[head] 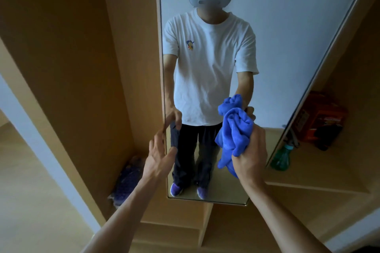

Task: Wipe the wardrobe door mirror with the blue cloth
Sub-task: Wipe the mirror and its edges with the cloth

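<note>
A tall mirror (287,37) fills the wooden wardrobe door straight ahead and reflects a person in a white shirt. My right hand (249,153) grips a bunched blue cloth (234,133) and holds it against the glass in the lower right part of the mirror. The cloth's reflection shows just above it. My left hand (159,157) is stretched out with straight fingers, its fingertips touching the mirror's left edge at about the same height.
Wooden wardrobe panels (72,68) stand to the left of the mirror. A purple bag (127,181) lies low at the left. On a shelf to the right sit a green spray bottle (281,157) and an orange box (316,117).
</note>
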The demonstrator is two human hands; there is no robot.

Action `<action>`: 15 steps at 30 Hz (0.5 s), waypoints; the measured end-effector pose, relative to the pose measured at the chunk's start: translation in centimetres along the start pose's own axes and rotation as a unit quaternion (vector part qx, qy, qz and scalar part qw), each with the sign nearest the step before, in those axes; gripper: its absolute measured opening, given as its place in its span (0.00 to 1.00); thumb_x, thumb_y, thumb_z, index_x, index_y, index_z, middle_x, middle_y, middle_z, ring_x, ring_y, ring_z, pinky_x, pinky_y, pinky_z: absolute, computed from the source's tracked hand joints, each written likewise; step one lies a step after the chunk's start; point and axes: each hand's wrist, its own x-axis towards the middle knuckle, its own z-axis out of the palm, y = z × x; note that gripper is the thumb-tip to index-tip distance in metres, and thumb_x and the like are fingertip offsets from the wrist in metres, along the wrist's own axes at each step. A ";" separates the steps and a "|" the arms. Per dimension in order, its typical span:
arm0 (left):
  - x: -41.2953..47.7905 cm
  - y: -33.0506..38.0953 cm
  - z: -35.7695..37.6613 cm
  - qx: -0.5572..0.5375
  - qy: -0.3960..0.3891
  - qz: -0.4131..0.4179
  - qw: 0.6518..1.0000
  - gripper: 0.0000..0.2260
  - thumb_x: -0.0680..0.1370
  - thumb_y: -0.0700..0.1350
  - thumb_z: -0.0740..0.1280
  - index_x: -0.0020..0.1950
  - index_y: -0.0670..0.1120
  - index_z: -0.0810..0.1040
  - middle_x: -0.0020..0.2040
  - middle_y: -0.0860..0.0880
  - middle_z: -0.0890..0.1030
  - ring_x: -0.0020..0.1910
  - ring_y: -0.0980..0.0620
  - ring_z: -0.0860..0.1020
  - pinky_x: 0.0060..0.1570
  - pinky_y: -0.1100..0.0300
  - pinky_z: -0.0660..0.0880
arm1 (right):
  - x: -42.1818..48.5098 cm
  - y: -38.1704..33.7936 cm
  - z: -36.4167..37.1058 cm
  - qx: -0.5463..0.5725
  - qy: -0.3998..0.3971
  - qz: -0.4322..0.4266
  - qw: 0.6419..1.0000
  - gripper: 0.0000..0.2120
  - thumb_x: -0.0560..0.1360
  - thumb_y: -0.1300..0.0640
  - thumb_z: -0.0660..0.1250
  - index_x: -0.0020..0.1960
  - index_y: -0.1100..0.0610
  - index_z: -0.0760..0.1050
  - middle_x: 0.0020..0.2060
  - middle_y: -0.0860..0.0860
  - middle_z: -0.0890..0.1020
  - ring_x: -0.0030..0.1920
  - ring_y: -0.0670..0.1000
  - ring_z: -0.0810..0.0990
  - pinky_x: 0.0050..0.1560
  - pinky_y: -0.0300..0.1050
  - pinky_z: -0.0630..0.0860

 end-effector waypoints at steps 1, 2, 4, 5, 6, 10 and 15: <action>0.0 -0.1 -0.3 -0.012 -0.007 0.002 1.000 0.31 0.75 0.54 0.60 0.78 0.60 0.56 0.67 0.52 0.68 0.57 0.47 0.72 0.47 0.49 0.72 | -0.4 -0.3 0.9 -0.017 -0.003 0.007 1.000 0.14 0.79 0.37 0.65 0.51 0.47 0.75 0.37 0.44 0.80 0.40 0.46 0.82 0.37 0.47 0.78; 0.0 -0.1 -0.5 -0.023 -0.012 0.002 1.000 0.29 0.77 0.52 0.61 0.78 0.60 0.57 0.67 0.52 0.68 0.58 0.47 0.71 0.51 0.48 0.72 | -0.8 -0.5 1.7 -0.024 -0.012 0.012 1.000 0.16 0.79 0.36 0.64 0.53 0.48 0.75 0.39 0.43 0.80 0.42 0.46 0.82 0.40 0.47 0.79; 0.1 -0.2 -0.9 -0.038 -0.015 -0.002 0.999 0.24 0.81 0.48 0.60 0.77 0.59 0.59 0.66 0.52 0.69 0.60 0.47 0.71 0.53 0.48 0.70 | -1.4 -1.1 3.0 -0.017 -0.029 0.023 0.999 0.22 0.78 0.33 0.62 0.57 0.51 0.76 0.43 0.46 0.81 0.45 0.48 0.82 0.43 0.49 0.80; 0.2 -0.2 -0.8 -0.041 -0.017 -0.002 0.999 0.23 0.82 0.47 0.59 0.76 0.57 0.61 0.65 0.51 0.70 0.60 0.46 0.71 0.53 0.48 0.70 | -1.5 -1.3 3.5 -0.017 -0.030 0.027 0.999 0.22 0.78 0.33 0.62 0.57 0.50 0.76 0.44 0.46 0.81 0.45 0.48 0.82 0.43 0.50 0.80; 0.1 -0.1 -0.8 -0.041 -0.021 -0.001 0.999 0.21 0.83 0.46 0.58 0.76 0.56 0.62 0.65 0.51 0.70 0.60 0.46 0.71 0.53 0.49 0.70 | -1.7 -1.4 3.9 -0.022 -0.031 0.026 0.999 0.22 0.78 0.33 0.62 0.58 0.50 0.76 0.44 0.45 0.81 0.46 0.48 0.82 0.43 0.49 0.80; 0.1 -0.1 -1.4 -0.058 -0.032 0.004 0.998 0.19 0.85 0.45 0.54 0.76 0.54 0.63 0.67 0.51 0.70 0.62 0.48 0.70 0.55 0.51 0.68 | -2.7 -2.3 5.6 -0.038 -0.022 0.015 0.999 0.20 0.78 0.37 0.66 0.59 0.52 0.76 0.46 0.46 0.81 0.47 0.47 0.81 0.43 0.47 0.80; 0.3 0.1 -1.9 -0.019 -0.043 0.025 0.999 0.18 0.87 0.44 0.49 0.75 0.47 0.65 0.73 0.50 0.67 0.68 0.46 0.67 0.59 0.52 0.66 | -3.8 -3.8 6.8 -0.044 0.012 -0.014 0.999 0.19 0.77 0.42 0.70 0.61 0.52 0.74 0.50 0.43 0.77 0.49 0.42 0.77 0.46 0.29 0.74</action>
